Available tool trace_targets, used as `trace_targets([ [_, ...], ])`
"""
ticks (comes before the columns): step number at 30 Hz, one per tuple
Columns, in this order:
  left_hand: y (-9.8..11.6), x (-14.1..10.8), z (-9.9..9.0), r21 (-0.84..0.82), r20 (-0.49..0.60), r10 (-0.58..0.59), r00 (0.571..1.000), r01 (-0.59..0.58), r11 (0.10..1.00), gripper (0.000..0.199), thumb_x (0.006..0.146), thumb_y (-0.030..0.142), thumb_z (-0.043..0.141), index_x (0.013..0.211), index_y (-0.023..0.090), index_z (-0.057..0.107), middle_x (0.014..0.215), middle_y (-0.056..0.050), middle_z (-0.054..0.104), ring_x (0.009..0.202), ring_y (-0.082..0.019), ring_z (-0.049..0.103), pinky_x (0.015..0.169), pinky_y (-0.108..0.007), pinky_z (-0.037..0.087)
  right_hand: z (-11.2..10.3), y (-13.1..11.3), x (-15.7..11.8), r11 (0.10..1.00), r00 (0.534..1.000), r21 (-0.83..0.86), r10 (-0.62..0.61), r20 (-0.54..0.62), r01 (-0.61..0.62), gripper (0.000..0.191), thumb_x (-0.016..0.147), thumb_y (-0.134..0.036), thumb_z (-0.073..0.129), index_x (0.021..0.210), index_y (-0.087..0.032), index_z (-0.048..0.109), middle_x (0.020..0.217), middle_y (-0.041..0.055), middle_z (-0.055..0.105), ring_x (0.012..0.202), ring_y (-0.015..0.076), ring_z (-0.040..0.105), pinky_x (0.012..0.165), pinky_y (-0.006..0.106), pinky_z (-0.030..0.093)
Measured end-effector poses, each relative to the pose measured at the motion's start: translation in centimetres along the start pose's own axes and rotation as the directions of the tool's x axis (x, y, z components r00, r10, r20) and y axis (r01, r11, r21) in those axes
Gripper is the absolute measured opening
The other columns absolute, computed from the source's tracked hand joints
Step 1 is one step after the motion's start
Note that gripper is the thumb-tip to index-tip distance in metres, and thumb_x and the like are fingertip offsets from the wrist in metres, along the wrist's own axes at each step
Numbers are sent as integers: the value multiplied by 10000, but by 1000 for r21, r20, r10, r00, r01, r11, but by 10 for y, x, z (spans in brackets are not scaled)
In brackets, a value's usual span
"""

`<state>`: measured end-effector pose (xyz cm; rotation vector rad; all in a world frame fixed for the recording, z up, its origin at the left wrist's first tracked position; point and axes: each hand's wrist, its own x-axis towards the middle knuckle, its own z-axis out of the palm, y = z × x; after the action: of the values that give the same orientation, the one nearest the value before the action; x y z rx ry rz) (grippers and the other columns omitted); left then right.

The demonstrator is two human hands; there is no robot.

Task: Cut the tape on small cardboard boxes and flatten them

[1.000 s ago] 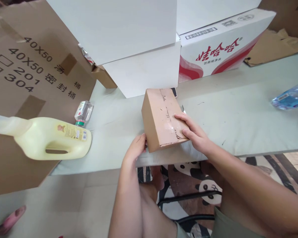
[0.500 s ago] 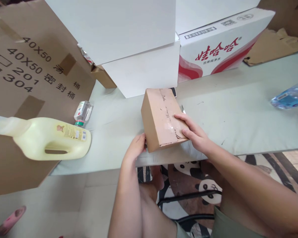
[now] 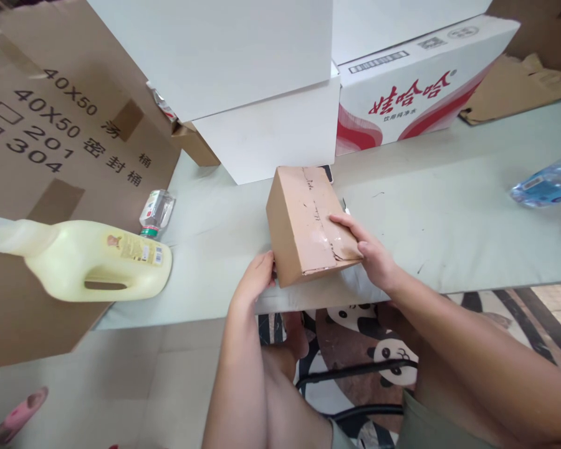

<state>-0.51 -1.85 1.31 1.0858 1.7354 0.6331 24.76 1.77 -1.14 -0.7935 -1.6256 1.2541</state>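
Note:
A small brown cardboard box (image 3: 311, 218) rests on the cloth-covered table, turned at an angle, with a ragged seam along its top. My left hand (image 3: 258, 274) grips its lower left edge, fingertips partly hidden behind the corner. My right hand (image 3: 371, 252) holds its right side, index finger along the top edge and thumb near the front corner; the other fingers are out of sight. A small pointed thing (image 3: 346, 207) shows just beyond the right fingers, too little of it to name. Behind the box, a dark flat object (image 3: 328, 173) peeks out.
White cartons (image 3: 266, 137) and a printed water carton (image 3: 416, 93) stand at the back. Left are a pale yellow jug (image 3: 75, 255), a small clear bottle (image 3: 156, 212) and a large brown carton (image 3: 37, 187). A water bottle (image 3: 546, 184) lies right. The table's front edge is close.
My right thumb has shifted slightly right, toward the box's front right corner, uncovering more of the torn seam. The box and my left hand look nearly unmoved.

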Motion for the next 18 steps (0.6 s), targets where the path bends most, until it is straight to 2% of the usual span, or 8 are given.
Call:
trace_targets([
  [5,-1,2,-1,-49,-16,42,999,-43,998,378,895,411,503,589,196,556,534,-12,539,470,-140,488,464,-262,395,0,-6,2,994,994,-7,104,-44,-105,471,872,-403,506,1332,-314,552,1499,23,480,1421,315,388,1220,516,263],
  [6,-2,4,-2,-57,-41,42,998,-45,997,331,870,403,534,618,194,583,572,-20,572,499,-148,514,477,-265,410,-1,-5,2,994,994,30,107,-27,-106,485,850,-378,492,1326,-316,558,1503,13,475,1426,317,383,1219,520,266],
  [8,-4,9,-4,-112,-170,54,984,-74,991,245,831,420,581,766,195,652,722,-47,658,614,-175,596,530,-274,451,-2,-5,2,991,995,99,93,22,-95,516,814,-370,468,1316,-319,574,1508,2,468,1436,327,372,1213,532,275],
  [9,-5,11,-5,-160,-258,76,963,-120,980,263,824,450,592,873,203,669,842,-66,694,719,-195,641,582,-285,480,-2,-6,1,990,995,113,83,50,-88,518,810,-385,469,1311,-318,581,1506,6,466,1435,334,373,1208,538,280],
  [11,-7,14,-7,-265,-430,156,889,-290,920,408,829,542,586,1097,240,642,1135,-101,690,1007,-242,665,742,-326,523,-1,-9,0,993,992,77,77,99,-84,513,815,-423,524,1313,-315,580,1507,25,459,1435,346,370,1206,542,274],
  [13,-8,16,-9,-322,-539,268,799,-489,811,547,828,625,575,1260,290,560,1369,-108,589,1263,-274,568,918,-376,502,2,-16,0,996,986,7,85,145,-87,536,819,-431,601,1341,-320,553,1519,42,441,1434,349,374,1205,540,270],
  [15,-9,16,-9,-326,-576,379,725,-628,706,644,821,670,574,1361,333,473,1470,-99,506,1375,-292,477,1026,-422,454,4,-23,-1,997,967,10,70,245,-75,542,851,-429,585,1380,-334,519,1566,31,390,1456,340,352,1209,535,261],
  [18,-10,12,-4,-337,-525,518,676,-723,603,701,817,701,574,1415,370,421,1523,-77,446,1445,-304,397,1112,-461,396,5,-27,-3,993,922,115,-14,387,-33,517,916,-473,460,1418,-354,497,1651,-21,267,1528,322,238,1230,533,212],
])
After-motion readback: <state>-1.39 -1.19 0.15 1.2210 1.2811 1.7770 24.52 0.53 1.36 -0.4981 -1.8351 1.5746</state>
